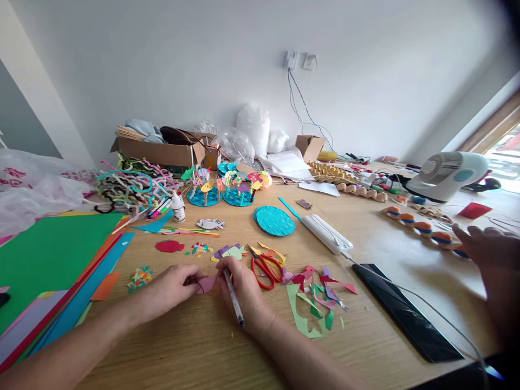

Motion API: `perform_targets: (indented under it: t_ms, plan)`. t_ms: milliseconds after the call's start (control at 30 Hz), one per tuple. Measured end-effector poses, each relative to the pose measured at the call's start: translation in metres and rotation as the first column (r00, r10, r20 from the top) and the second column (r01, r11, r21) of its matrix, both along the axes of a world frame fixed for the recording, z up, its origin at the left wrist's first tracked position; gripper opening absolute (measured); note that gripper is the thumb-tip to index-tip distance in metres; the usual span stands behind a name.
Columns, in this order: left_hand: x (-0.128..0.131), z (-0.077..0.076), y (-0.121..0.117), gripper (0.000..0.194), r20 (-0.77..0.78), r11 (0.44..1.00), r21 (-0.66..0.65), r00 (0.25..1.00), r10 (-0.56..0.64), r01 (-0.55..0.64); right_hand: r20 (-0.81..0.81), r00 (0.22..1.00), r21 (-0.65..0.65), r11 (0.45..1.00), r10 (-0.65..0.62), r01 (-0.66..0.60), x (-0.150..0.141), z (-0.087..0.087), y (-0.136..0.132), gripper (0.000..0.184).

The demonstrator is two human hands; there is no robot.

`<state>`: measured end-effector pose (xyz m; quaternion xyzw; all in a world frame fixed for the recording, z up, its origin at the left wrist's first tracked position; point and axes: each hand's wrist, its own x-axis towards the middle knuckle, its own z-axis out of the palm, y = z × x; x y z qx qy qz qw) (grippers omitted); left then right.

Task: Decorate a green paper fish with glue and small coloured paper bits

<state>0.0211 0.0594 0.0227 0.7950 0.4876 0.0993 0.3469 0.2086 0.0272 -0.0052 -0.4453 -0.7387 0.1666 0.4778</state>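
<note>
My left hand [173, 287] rests on the wooden table [211, 341] with its fingers pressed down on a small pink paper piece [206, 284]. My right hand [239, 290] is closed around a grey pencil [234, 299], its tip end at the pink piece and its shaft pointing back toward me. Red-handled scissors [266, 270] lie just right of my right hand. Paper fish cut-outs [229, 252] and confetti scraps [140, 277] lie close in front.
Coloured paper sheets [52, 260] are stacked at left. Offcuts [312, 303] lie right of the scissors, then a black phone [406, 317] with a cable. Another person's hand [493, 254] is at the right edge. Pipe cleaners [130, 187], glue bottle [177, 207], teal disc [274, 220], boxes and a fan [447, 173] stand behind.
</note>
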Motion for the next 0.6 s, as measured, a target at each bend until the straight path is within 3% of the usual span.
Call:
perform_targets:
  t_ms: [67,133,200,333,600]
  plan:
    - [0.004,0.0,0.01,0.022,0.022,1.0,0.017,1.0,-0.011,0.01,0.003,0.999,0.18,0.982,-0.05,0.049,0.001,0.009,-0.006,0.018]
    - [0.009,0.001,0.023,0.019,0.037,0.999,0.035,0.999,-0.027,0.026,0.036,0.999,0.347,0.938,-0.003,-0.009,0.0,0.019,-0.015,0.017]
    - [0.017,0.002,0.036,0.017,0.035,0.998,0.06,0.999,-0.034,0.032,0.084,0.992,0.418,0.901,0.09,-0.117,-0.001,0.026,-0.023,0.021]
    - [0.037,-0.004,0.059,0.011,-0.012,0.994,0.108,1.0,-0.023,0.024,0.102,0.982,0.424,0.886,0.157,-0.186,-0.003,0.029,-0.029,0.023]
    - [0.069,-0.017,0.08,0.03,-0.18,0.983,0.164,0.982,-0.049,0.079,0.083,0.988,0.388,0.91,0.128,-0.15,0.005,0.029,-0.027,0.022]
